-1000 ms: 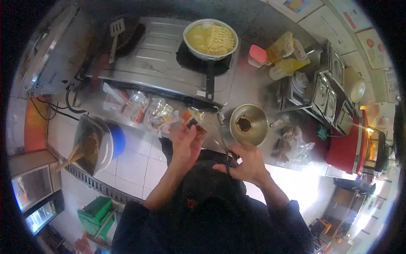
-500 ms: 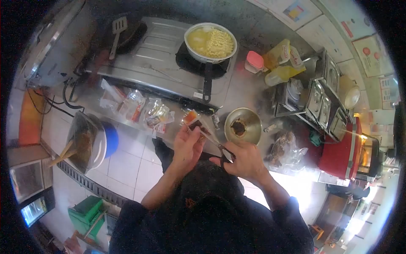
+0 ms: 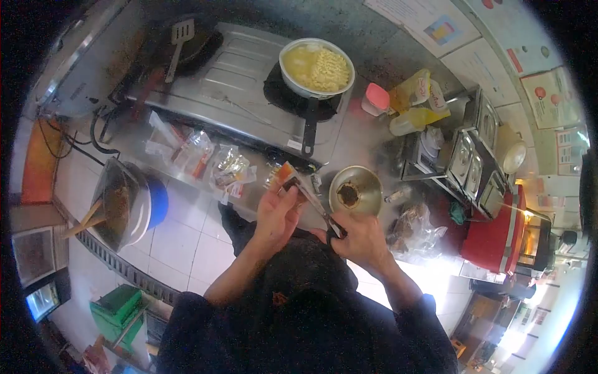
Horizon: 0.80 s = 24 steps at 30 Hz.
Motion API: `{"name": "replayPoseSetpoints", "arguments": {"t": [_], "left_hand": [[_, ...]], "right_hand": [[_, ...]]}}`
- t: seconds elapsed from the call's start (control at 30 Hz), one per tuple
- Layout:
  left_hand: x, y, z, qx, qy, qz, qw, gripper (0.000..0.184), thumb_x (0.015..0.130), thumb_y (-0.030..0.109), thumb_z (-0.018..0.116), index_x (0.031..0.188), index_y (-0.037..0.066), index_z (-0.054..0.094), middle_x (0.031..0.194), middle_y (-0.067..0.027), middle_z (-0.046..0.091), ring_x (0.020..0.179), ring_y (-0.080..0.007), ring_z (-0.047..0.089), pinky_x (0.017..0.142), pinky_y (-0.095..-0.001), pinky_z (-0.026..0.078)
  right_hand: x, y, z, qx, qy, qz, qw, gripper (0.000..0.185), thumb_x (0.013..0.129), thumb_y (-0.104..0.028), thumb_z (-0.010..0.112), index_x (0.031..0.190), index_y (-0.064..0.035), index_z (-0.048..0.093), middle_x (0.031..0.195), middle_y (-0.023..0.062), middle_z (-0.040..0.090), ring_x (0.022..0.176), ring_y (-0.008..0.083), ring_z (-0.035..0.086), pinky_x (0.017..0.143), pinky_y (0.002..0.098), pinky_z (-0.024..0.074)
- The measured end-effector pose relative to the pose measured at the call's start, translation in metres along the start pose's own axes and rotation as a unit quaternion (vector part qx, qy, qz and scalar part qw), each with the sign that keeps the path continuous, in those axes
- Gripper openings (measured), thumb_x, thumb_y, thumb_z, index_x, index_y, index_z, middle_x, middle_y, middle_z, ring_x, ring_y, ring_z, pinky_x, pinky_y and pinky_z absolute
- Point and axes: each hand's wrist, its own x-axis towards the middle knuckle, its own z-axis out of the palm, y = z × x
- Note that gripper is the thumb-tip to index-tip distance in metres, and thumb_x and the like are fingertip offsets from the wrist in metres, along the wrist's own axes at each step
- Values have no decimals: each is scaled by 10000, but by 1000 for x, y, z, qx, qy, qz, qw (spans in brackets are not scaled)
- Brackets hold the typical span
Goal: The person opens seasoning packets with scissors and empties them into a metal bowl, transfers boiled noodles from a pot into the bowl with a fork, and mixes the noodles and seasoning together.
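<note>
My left hand (image 3: 278, 213) pinches a small orange-and-clear seasoning sachet (image 3: 286, 172) above the counter's front edge. In my right hand (image 3: 361, 242) is a pair of scissors (image 3: 319, 207), its blades reaching to the sachet. Whether the blades are cutting through it I cannot tell. Close beyond my right hand sits a metal bowl (image 3: 369, 181) with dark brown seasoning (image 3: 348, 195) in its bottom. Farther back, a pan (image 3: 309, 95) stands on the stove's right burner, holding yellowish liquid and a block of instant noodles (image 3: 330, 70).
Opened plastic packets (image 3: 232, 169) lie along the counter edge, left of my hands. A spatula (image 3: 179, 47) rests at the back left. On the right are a pink-lidded tub (image 3: 376, 98), a squeeze bottle (image 3: 411, 121), metal containers (image 3: 464, 153) and a plastic bag (image 3: 416, 232).
The scissor handles have come closer together, and the blades look more closed at the sachet. The whole view has shifted slightly. Both hands keep their holds.
</note>
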Motion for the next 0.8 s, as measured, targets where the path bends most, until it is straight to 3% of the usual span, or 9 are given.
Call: {"name": "replayPoseSetpoints", "arguments": {"t": [0.17,0.23,0.37,0.43,0.8], "left_hand": [[3,1,-10,29,5,-14,999,494,976,66,559,1434,95,377,1325,-88,541,1201,-225,560,1047,-406,460],[3,2,-10,41,1,-13,999,496,970,60,567,1428,89,379,1321,-90,540,1198,-226,561,1042,-402,464],[2,2,-11,73,-15,-3,997,487,959,35,577,1405,62,385,1314,-99,537,1192,-226,563,1020,-385,480],[0,1,-11,68,-15,-1,998,486,957,29,577,1403,65,388,1315,-98,535,1190,-223,564,1014,-380,485],[-4,-4,-9,68,-29,0,997,469,958,5,555,1395,28,384,1294,-96,534,1188,-216,552,1024,-411,467]], "right_hand": [[1,-1,-4,0,4,-18,1000,398,792,-469,748,886,-93,659,704,188,623,630,394,642,546,478,514],[4,-11,-12,-19,19,-37,999,390,747,-367,828,804,-25,649,604,140,603,549,297,633,515,385,490],[5,-11,-11,-14,27,-51,998,387,750,-370,826,814,-29,653,590,136,601,544,299,634,510,386,490],[3,-11,-10,-27,4,-33,999,419,775,-470,764,928,-91,677,695,175,624,632,387,644,550,468,522],[2,-19,-7,-2,22,-20,1000,387,790,-447,766,895,-86,674,648,148,638,597,374,652,520,454,523]]}}
